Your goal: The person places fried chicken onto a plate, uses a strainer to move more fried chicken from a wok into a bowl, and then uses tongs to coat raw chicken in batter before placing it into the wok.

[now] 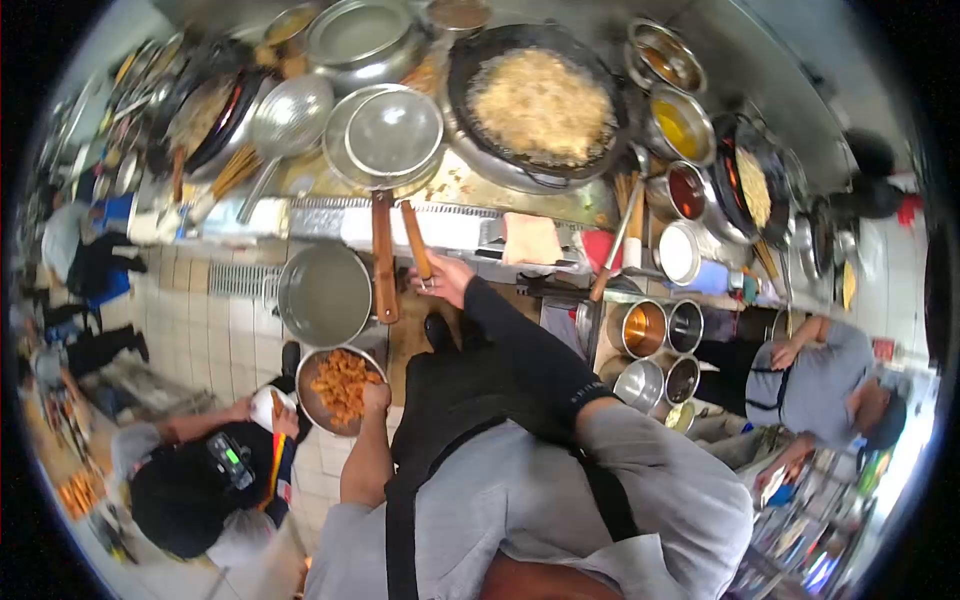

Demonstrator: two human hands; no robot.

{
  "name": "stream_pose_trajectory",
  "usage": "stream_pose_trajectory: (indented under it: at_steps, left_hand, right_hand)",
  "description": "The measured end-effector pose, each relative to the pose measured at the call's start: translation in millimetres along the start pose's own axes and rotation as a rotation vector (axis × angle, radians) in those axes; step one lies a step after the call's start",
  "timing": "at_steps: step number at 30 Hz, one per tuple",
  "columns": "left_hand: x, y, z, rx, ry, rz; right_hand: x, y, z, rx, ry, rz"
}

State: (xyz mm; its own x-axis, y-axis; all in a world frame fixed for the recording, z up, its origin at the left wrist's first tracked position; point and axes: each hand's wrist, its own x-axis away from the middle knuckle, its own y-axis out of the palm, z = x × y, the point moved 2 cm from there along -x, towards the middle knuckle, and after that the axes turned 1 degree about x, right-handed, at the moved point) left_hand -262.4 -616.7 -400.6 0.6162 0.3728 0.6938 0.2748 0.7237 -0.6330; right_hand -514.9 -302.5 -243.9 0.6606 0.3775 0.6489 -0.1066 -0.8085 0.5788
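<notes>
My left hand (375, 396) grips the rim of a metal bowl (318, 415) that holds browned fried pieces (343, 388). With my right hand (443, 281) I hold the end of a slim wooden handle (415, 238), which runs up toward the round strainers. Beside it hangs a wider wooden handle (384, 265) below a mesh strainer (394, 132) over the counter edge. Pale pieces bubble in oil in a large black wok (540, 105) ahead. An empty-looking metal pot (325, 294) stands just beyond the bowl.
A perforated ladle (291, 117) lies left of the strainers. Sauce bowls (683, 128) and another wok (752, 185) stand right. A co-worker in a black cap (190, 495) is close at left; another person (815, 370) is at right. A folded cloth (531, 239) lies on the counter edge.
</notes>
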Motion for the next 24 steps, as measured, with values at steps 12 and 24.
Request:
stream_pose_trajectory:
  at_steps: [12, 24]
  left_hand:
    - [55, -153, 366, 1.335, 0.202, -0.777]
    - [158, -198, 511, 0.302, 0.732, -0.141]
  right_hand:
    - [169, -16, -119, 0.478, -0.773, 0.485]
    - [319, -117, -307, 1.584, -0.614, 1.208]
